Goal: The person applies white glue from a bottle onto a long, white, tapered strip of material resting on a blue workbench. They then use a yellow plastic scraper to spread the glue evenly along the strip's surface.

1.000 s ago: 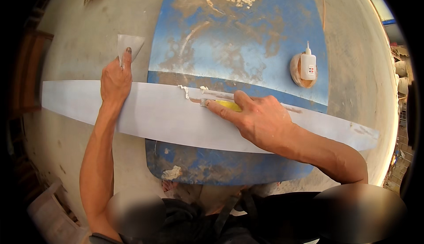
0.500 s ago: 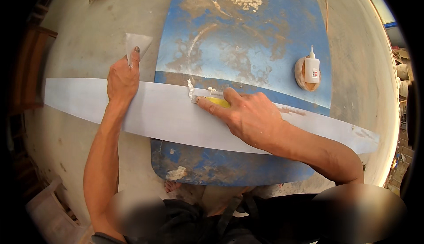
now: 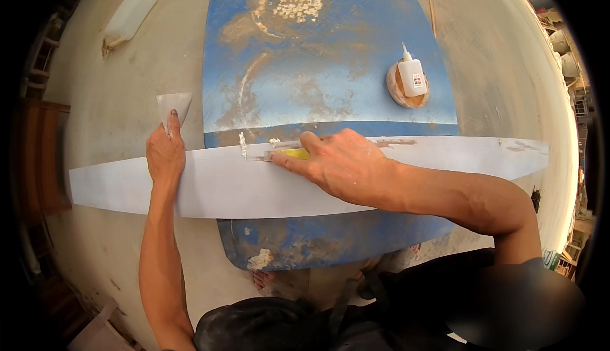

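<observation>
A long white panel point(image 3: 279, 195), tapered toward both ends, lies across a blue worktop. My right hand point(image 3: 346, 163) is closed round a putty knife point(image 3: 297, 153) with a yellow handle, its blade low against the panel's far edge. Just left of the blade sits a strip of white putty point(image 3: 243, 144), and a small lump point(image 3: 274, 141) of it lies beyond. Further left, my left hand point(image 3: 165, 154) grips a flat grey scraper point(image 3: 174, 103), thumb on its face and blade pointing away. The wrist of that hand rests over the panel. Brownish patches mark the panel's far edge toward the right.
The blue worktop point(image 3: 330, 97) carries dried stains and a cluster of pale crumbs point(image 3: 298, 6). At its right stands a brown round dish point(image 3: 395, 87) with a white nozzle bottle point(image 3: 412, 76) against it. A pale plastic jug point(image 3: 130, 15) lies on the floor, far left.
The view has shifted, and the panel appears turned slightly, its left end now nearer me. Both hands keep their tools; the right one's blade stays by the putty strip.
</observation>
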Tool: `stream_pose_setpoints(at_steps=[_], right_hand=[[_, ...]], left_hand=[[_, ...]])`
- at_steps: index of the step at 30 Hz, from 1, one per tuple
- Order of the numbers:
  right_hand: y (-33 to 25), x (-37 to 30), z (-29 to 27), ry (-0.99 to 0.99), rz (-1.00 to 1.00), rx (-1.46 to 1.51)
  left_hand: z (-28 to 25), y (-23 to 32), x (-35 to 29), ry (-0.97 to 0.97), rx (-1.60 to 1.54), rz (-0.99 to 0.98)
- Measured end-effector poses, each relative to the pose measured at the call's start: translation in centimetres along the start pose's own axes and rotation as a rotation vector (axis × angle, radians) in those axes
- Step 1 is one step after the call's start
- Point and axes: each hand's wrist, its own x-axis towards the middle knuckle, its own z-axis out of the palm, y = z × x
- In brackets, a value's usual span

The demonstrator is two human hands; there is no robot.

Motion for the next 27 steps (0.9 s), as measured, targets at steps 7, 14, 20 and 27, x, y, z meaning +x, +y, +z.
stream_pose_setpoints(at_steps=[7, 14, 20, 27], right_hand=[[1.8, -15.8, -2.8, -0.113, 0.097, 0.244], [2.4, -26.0, 8.6, 0.072, -0.020, 0.100], [4.1, -24.6, 11.4, 0.277, -0.194, -0.052], [4.6, -24.4, 11.3, 0.119, -0.293, 0.036]], left_hand=[[0.4, -3.6, 0.7, 0.207, -0.019, 0.153], [-4.7, 1.0, -2.0, 0.260, -0.389, 0.150], [-4.5, 4.9, -10.5, -0.213, -0.049, 0.916], [-2.7, 5.4, -12.7, -0.549, 0.177, 1.102]])
